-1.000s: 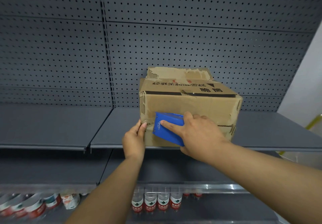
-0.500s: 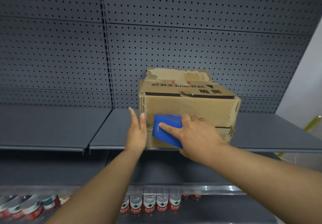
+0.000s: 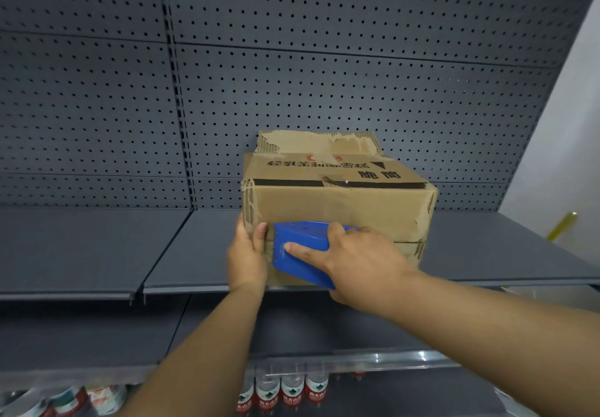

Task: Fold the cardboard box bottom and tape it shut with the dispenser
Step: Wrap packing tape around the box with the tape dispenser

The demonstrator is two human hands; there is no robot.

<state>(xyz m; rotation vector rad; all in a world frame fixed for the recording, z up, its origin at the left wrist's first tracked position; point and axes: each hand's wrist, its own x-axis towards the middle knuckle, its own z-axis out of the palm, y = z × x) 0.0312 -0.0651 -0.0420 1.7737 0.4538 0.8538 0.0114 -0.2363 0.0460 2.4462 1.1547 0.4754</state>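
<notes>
I read "脆筒" beside black triangle on cardboard box (image 3: pixel 337 202) top panel; longer line illegible. Bottle labels (image 3: pixel 292 395) below too small.

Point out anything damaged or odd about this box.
The cardboard box is worn: its near left corner is frayed to bare corrugation, the upright rear flap is torn ragged, and the right edge is scuffed. Its printing reads upside down. Nothing spilled.

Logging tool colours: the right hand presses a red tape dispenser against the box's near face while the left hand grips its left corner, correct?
Not quite: the tape dispenser is blue, as the head view shows. The right hand, box and left hand are as stated.
</notes>
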